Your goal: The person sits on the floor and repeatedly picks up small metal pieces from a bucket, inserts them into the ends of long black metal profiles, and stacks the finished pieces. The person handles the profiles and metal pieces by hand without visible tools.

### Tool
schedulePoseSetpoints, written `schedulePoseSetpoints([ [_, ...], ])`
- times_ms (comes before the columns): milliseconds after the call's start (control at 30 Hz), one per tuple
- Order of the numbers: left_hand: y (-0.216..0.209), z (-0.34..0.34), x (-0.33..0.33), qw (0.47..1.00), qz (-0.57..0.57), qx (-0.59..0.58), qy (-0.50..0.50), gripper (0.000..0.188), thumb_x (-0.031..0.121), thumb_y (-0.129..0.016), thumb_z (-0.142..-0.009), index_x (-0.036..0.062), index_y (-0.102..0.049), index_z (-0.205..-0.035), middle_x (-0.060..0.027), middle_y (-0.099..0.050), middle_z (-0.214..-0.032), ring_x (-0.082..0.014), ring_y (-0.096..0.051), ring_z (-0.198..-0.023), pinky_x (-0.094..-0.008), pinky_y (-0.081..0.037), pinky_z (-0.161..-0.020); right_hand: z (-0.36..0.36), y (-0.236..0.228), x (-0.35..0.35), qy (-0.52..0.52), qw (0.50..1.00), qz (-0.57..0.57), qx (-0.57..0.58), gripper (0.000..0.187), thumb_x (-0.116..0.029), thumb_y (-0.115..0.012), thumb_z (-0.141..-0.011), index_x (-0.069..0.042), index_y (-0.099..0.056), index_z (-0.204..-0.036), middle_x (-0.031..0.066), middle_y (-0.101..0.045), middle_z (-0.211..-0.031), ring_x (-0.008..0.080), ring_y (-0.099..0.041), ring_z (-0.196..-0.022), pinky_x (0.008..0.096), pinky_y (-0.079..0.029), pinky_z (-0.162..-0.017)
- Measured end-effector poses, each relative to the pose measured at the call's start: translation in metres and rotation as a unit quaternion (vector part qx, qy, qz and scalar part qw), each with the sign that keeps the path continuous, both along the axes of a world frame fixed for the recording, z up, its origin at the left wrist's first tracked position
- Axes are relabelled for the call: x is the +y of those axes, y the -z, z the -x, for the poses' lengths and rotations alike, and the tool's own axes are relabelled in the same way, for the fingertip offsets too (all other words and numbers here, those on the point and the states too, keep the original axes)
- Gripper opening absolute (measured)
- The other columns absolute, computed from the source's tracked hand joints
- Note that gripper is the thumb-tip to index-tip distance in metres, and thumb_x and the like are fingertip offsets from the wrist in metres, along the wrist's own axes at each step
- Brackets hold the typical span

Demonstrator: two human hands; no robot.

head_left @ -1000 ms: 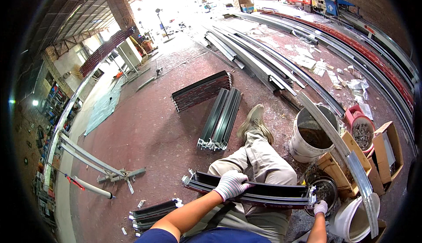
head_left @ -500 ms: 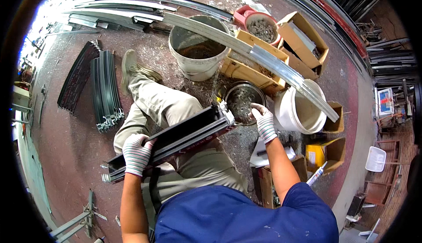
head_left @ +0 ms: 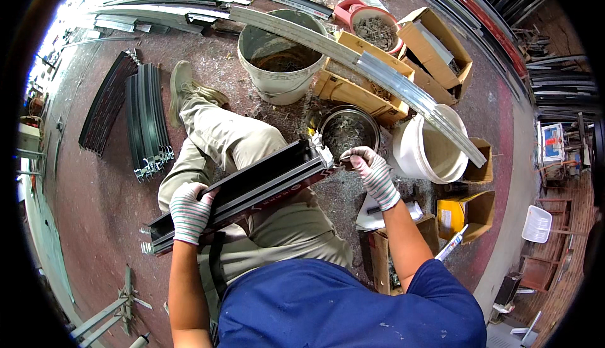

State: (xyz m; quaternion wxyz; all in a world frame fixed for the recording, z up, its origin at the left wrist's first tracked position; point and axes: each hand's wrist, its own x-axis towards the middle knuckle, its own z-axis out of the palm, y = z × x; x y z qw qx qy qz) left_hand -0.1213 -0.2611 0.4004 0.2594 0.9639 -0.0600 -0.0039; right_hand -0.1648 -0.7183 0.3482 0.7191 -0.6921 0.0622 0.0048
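A black metal channel profile (head_left: 268,184) lies slantwise across my lap, with pale metal fittings at both ends. My left hand (head_left: 191,212), in a striped knit glove, is closed round its lower left part, thumb on the top edge. Just off the upper right end is my right hand (head_left: 373,176), gloved alike, with thumb and fingers pinched together. Whatever is in that pinch is too small to name. Beyond these fingers stands a round metal pot (head_left: 348,135) holding many small metal parts.
A grey bucket (head_left: 283,86), a wooden box (head_left: 356,96), a white bucket (head_left: 409,153) and open cartons stand ahead and right. A long metal bar (head_left: 290,38) spans the buckets. Stacked black profiles (head_left: 148,121) lie left. A sealant tube (head_left: 452,242) leans by a yellow box (head_left: 455,219).
My right hand has drawn back from the pot's rim toward the profile's right end, its fingers now pinched. The left hand keeps its hold on the profile.
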Motion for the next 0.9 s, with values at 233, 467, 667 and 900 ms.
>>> schedulePoseSetpoints([
  [233, 0.002, 0.000, 0.000, 1.000, -0.011, -0.008, 0.004, 0.025, 0.031, -0.083, -0.086, 0.0076, -0.077, -0.083, -0.0149, -0.069, -0.079, -0.0348, -0.066, -0.078, -0.0446, -0.052, -0.075, 0.007, 0.002, 0.000, -0.034, 0.999, 0.001, 0.012, 0.027, -0.023, -0.069, -0.107, -0.001, -0.068, -0.121, 0.0032, -0.075, -0.109, 0.0103, -0.067, -0.099, 0.0284, -0.055, -0.092],
  [467, 0.003, -0.001, 0.000, 1.000, -0.002, -0.008, 0.011, 0.024, 0.032, -0.084, -0.085, 0.0083, -0.078, -0.082, -0.0148, -0.069, -0.078, -0.0347, -0.066, -0.077, -0.0446, -0.052, -0.074, 0.005, 0.013, -0.010, -0.064, 0.997, 0.034, 0.016, 0.025, -0.023, -0.069, -0.106, -0.003, -0.071, -0.121, 0.0021, -0.075, -0.106, 0.0110, -0.069, -0.098, 0.0284, -0.056, -0.090],
  [667, 0.001, -0.001, -0.001, 1.000, -0.015, -0.012, 0.007, 0.025, 0.032, -0.084, -0.085, 0.0084, -0.078, -0.082, -0.0142, -0.068, -0.076, -0.0339, -0.066, -0.076, -0.0440, -0.051, -0.074, 0.001, 0.000, -0.003, -0.096, 0.995, -0.014, 0.021, 0.024, -0.023, -0.068, -0.107, -0.004, -0.072, -0.121, 0.0010, -0.075, -0.105, 0.0092, -0.069, -0.094, 0.0276, -0.056, -0.089],
  [900, 0.000, -0.002, -0.001, 1.000, -0.010, -0.007, 0.011, 0.024, 0.031, -0.084, -0.085, 0.0087, -0.077, -0.082, -0.0137, -0.068, -0.076, -0.0333, -0.065, -0.074, -0.0436, -0.051, -0.072, 0.013, 0.009, 0.014, -0.040, 0.998, 0.028, -0.039, 0.024, -0.023, -0.065, -0.109, -0.003, -0.071, -0.122, 0.0016, -0.074, -0.107, 0.0097, -0.067, -0.099, 0.0286, -0.055, -0.091],
])
